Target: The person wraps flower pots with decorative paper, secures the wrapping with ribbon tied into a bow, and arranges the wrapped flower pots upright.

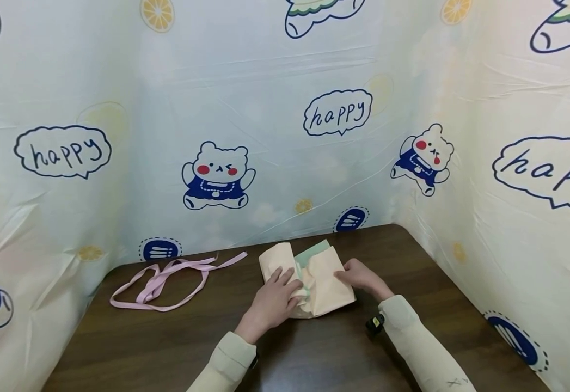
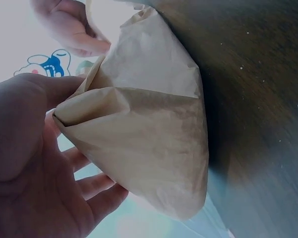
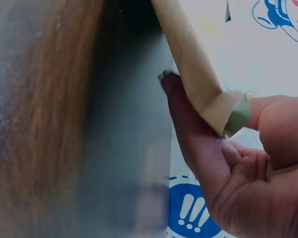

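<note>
A bundle of cream wrapping paper (image 1: 330, 280) with a pale green inner side stands on the dark table, its sides folded toward a gathered middle. My left hand (image 1: 272, 299) holds the left flap, fingers spread over it; the left wrist view has the thumb and fingertips at the edge of the folded paper (image 2: 144, 134). At the right side, my right hand (image 1: 363, 276) pinches the paper's edge. In the right wrist view the thumb of the right hand (image 3: 228, 168) lies against the green side, with fingers along the cream side. Whatever lies inside the paper is hidden.
A loosely looped pink ribbon (image 1: 157, 283) lies on the left part of the brown wooden table (image 1: 177, 343). Printed sheeting (image 1: 275, 152) with bears and "happy" bubbles hangs behind the table and along both sides.
</note>
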The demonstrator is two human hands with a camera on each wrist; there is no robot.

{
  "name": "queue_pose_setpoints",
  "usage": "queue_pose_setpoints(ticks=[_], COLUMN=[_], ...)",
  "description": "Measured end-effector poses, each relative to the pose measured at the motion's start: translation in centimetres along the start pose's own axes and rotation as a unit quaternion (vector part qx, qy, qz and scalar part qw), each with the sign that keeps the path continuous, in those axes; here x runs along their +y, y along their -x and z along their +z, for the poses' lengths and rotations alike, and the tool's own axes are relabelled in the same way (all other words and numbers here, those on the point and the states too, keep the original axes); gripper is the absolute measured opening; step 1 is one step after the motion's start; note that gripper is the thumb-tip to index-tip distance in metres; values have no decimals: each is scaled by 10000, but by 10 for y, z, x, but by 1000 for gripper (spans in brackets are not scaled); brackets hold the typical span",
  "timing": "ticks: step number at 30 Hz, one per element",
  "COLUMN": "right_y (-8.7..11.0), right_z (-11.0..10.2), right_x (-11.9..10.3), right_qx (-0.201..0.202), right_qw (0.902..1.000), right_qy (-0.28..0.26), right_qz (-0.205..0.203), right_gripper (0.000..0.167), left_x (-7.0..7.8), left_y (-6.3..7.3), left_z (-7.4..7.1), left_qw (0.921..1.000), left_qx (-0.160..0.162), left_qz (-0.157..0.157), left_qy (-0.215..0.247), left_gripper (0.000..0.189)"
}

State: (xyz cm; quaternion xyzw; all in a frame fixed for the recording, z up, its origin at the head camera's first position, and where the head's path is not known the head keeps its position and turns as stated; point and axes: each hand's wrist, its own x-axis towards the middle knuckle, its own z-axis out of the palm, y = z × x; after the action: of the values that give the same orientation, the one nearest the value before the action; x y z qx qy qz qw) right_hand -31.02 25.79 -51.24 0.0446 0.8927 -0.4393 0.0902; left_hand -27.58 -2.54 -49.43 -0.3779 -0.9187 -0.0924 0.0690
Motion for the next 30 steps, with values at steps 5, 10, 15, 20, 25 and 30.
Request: queue_pose_setpoints(ticks=[5, 10, 15, 20, 25, 30], right_y=[-2, -3, 0, 3, 5, 8], right_z=[-1, 3, 5, 5, 2, 0], right_x=[0, 3, 1, -1, -3, -8], right_qx=[-166, -295, -238, -179, -245, -336], right_qw=[9996, 9990, 9991, 9994, 9988, 9981], right_qy=[-208, -283, -284, -242, -315, -372], right_qz=[-73, -152, -185, -182, -285, -359], right_gripper=[30, 32, 31, 29, 28, 30], left_x=[0, -1, -3, -5, -5, -6], left_y=[-1, -2, -2, -3, -4, -5], left_z=[0, 3, 5, 5, 4, 5], left_qw=[10000, 10000, 9999, 9989, 9989, 9991], left_qx=[50, -31, 42, 180, 233, 201], left_qz=[1, -35, -5, 175, 279, 315], left_qy=[4, -45, 161, 391, 296, 187], left_gripper=[31, 33, 33, 32, 31, 31])
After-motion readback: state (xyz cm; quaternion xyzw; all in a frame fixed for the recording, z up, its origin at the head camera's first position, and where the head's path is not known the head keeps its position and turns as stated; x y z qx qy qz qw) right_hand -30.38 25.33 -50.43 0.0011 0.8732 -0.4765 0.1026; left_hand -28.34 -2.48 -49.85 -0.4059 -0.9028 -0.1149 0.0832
